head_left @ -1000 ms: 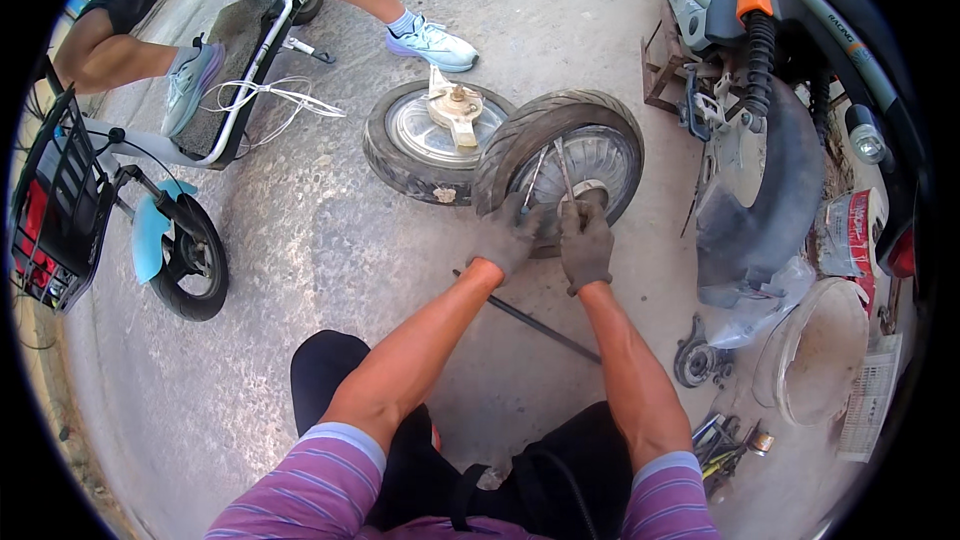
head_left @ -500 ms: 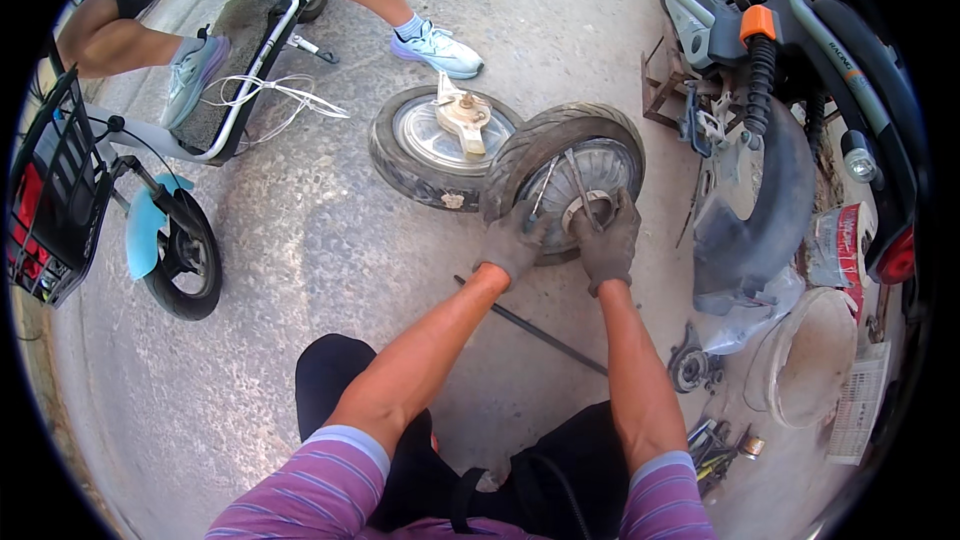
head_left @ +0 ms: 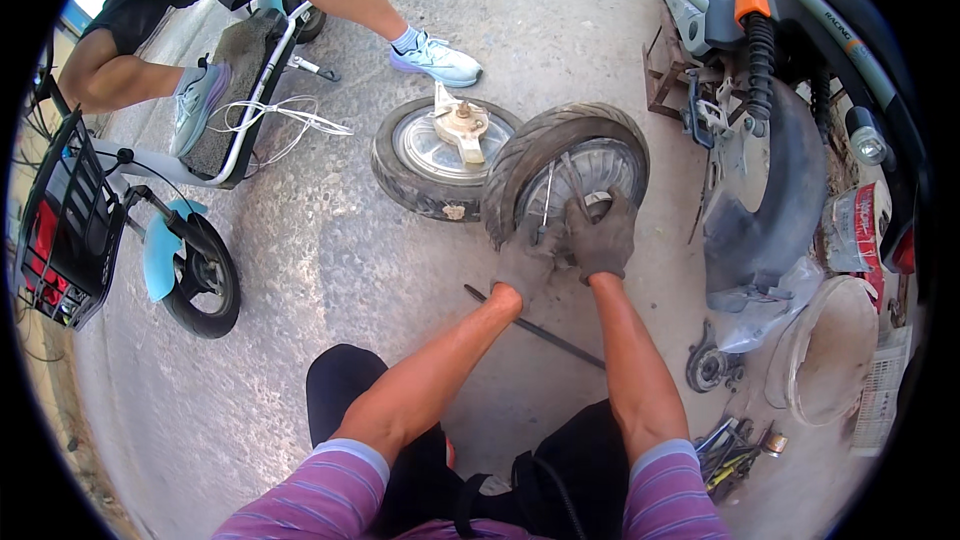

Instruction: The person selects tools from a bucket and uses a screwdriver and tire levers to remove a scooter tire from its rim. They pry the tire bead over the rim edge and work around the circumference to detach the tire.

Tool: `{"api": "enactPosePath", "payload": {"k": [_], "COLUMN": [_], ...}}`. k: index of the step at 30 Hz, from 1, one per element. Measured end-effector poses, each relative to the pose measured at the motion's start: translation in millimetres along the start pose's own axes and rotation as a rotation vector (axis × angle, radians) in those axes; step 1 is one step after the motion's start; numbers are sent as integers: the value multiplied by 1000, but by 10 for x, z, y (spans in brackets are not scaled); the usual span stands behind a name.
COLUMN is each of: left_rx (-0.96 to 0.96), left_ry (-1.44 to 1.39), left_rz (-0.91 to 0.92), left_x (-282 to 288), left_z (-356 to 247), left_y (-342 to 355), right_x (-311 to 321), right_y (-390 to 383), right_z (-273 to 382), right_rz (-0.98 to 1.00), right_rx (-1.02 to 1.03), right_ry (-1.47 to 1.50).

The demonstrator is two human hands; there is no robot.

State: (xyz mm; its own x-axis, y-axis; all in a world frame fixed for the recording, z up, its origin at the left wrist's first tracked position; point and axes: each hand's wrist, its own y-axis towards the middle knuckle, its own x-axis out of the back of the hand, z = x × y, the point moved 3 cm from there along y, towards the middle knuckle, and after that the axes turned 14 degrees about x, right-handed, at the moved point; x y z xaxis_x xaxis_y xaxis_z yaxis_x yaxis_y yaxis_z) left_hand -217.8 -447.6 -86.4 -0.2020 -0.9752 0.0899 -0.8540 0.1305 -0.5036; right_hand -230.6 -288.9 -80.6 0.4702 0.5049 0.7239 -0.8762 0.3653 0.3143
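A motor wheel with a dusty black tyre (head_left: 590, 118) is tilted up before me, its ribbed metal hub facing me. My left hand (head_left: 524, 258), in a dark grey work glove, is closed around the lower end of a slim bright metal rod (head_left: 547, 190) lying across the hub. Close beside it, my gloved right hand (head_left: 602, 238) is closed at the hub's centre, by the lower end of a darker metal rod (head_left: 572, 176); its fingertips are partly hidden. A second wheel (head_left: 405, 165) lies flat behind, partly covered by the tilted tyre.
A long dark bar (head_left: 550, 338) lies on the ground below my hands. Rightward are a partly dismantled scooter (head_left: 765, 190), a bucket (head_left: 830, 350), a sprocket-like part (head_left: 707, 368) and hand tools (head_left: 725, 455). At left, another person's foot (head_left: 200, 105) rests on a light-blue scooter's deck (head_left: 245, 50).
My left hand has shifted slightly down and right, closer to my right hand. The bright rod stands more upright. The whole view has shifted slightly.
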Motion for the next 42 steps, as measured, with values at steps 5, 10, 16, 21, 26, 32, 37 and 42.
{"api": "enactPosePath", "payload": {"k": [5, 10, 16, 21, 26, 32, 37, 42], "left_rx": [310, 200, 121, 282, 407, 512, 431, 339], "left_ry": [-107, 176, 427, 463, 337, 317, 219, -87], "left_rz": [381, 304, 91, 99, 252, 381, 248, -19], "left_x": [-308, 34, 972, 1240, 1330, 1596, 1161, 698], "left_z": [-824, -755, -824, -915, -1109, -1356, -1170, -762], "left_y": [-1081, -1037, -829, -571, -353, 63, -251, -611], "right_x": [17, 23, 193, 112, 100, 78, 81, 10], "right_y": [-31, 2, 60, 51, 46, 67, 67, 48], "right_z": [-49, -51, 65, -6, -20, 3, -27, -23], "right_rz": [-14, 13, 93, 70, 77, 83, 63, 33], "right_rx": [-63, -66, -124, -69, -50, -53, -69, -45], "right_ry": [-6, -23, 82, 36, 35, 50, 34, 52]}}
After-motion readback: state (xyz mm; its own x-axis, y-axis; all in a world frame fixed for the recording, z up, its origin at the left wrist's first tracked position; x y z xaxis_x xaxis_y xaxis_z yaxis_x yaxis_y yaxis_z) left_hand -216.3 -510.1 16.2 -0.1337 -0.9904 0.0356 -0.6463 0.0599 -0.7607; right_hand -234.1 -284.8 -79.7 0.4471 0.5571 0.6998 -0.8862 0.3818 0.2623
